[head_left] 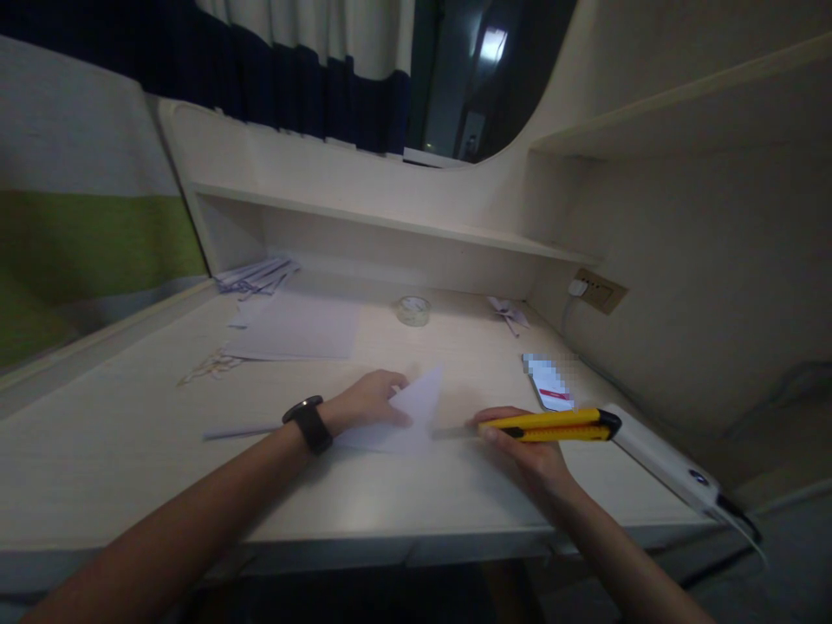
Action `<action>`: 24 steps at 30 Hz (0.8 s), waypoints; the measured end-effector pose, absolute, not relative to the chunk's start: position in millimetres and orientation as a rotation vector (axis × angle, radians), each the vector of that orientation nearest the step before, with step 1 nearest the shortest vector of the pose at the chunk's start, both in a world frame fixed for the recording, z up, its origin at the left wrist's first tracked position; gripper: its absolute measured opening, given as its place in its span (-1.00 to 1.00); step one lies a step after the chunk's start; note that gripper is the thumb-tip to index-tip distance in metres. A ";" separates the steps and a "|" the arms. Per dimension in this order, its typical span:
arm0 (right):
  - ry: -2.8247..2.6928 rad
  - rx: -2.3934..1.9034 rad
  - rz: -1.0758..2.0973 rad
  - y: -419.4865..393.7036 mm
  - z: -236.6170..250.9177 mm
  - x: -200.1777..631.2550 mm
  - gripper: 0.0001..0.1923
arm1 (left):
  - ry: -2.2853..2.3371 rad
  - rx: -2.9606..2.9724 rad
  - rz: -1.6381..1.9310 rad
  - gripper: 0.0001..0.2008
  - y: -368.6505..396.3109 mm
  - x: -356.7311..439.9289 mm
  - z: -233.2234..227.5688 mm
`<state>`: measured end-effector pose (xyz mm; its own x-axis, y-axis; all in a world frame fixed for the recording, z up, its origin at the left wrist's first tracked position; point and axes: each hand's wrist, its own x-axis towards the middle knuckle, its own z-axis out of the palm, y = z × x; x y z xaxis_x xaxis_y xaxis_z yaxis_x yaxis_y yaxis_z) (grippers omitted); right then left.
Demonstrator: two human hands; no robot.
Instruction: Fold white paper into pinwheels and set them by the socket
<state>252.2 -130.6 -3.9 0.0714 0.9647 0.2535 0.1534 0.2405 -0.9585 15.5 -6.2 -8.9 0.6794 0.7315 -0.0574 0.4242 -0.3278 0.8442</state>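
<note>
My left hand [372, 405], with a dark watch on its wrist, grips a folded sheet of white paper [419, 407] near the front of the desk. One corner of the paper stands up to a point, and the rest lies low on the desktop. In my right hand [529, 455] is a yellow utility knife [552, 425], held with its blade end pointing left at the paper. The blade looks thin and blurred, a short way from the paper's right edge. A thin white paper stick [239, 431] lies left of my left wrist, partly hidden behind it.
White sheets [299, 325] and a bundle of paper sticks [256, 276] lie at back left, near small pale pieces [211, 366]. Behind my hands are a tape roll [414, 311] and a paper pinwheel [508, 313]. A phone [549, 381] and white power strip [666, 459] are right.
</note>
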 end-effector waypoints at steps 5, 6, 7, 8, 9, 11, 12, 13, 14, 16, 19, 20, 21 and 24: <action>-1.568 -1.258 0.732 -141.1 1.1 247.5 -0.83 | 0.923 1.984 0.437 -0.59 -5.6 15.4 -11.1; -1.611 -1.262 0.719 -142.7 2.1 246.1 -0.84 | 0.924 1.979 0.439 -0.58 -6.1 15.3 -10.6; -1.643 -1.263 0.710 -144.0 3.2 244.6 -0.84 | 0.926 1.974 0.440 -0.58 -6.7 15.2 -9.8; -1.666 -1.262 0.700 -145.0 4.2 243.1 -0.85 | 0.930 1.970 0.440 -0.58 -7.3 15.2 -9.0; -1.684 -1.260 0.689 -145.8 5.1 241.8 -0.84 | 0.933 1.972 0.438 -0.59 -7.8 15.1 -8.2; -1.699 -1.260 0.672 -146.5 6.1 239.5 -0.84 | 0.937 1.979 0.441 -0.59 -8.4 15.1 -7.4; -1.704 -1.262 0.667 -146.5 6.2 238.7 -0.84 | 0.933 1.978 0.442 -0.59 -8.3 15.1 -7.5; -1.709 -1.261 0.661 -146.3 5.9 238.1 -0.84 | 0.928 1.973 0.443 -0.59 -8.0 15.1 -8.0; -1.714 -1.258 0.657 -146.0 5.3 237.7 -0.85 | 0.928 1.966 0.443 -0.59 -7.6 15.2 -8.6; -1.728 -1.250 0.645 -145.2 3.7 237.0 -0.85 | 0.934 1.964 0.445 -0.58 -6.6 15.3 -10.0; -1.731 -1.246 0.628 -144.5 1.7 236.4 -0.84 | 0.940 1.996 0.446 -0.60 -6.1 15.7 -10.7; -1.731 -1.249 0.627 -144.6 1.5 236.2 -0.84 | 0.934 2.000 0.444 -0.60 -6.3 15.7 -10.4; -1.733 -1.252 0.626 -144.7 1.6 236.1 -0.84 | 0.928 2.000 0.440 -0.60 -6.6 15.8 -9.9; -1.747 -1.249 0.633 -145.3 3.0 235.7 -0.85 | 0.924 1.990 0.431 -0.59 -7.6 15.7 -8.3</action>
<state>235.7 -145.3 3.0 -0.1150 0.9270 0.3571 0.4833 0.3663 -0.7951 15.7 -7.6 -8.3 0.6636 0.7466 -0.0478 0.4433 -0.3410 0.8290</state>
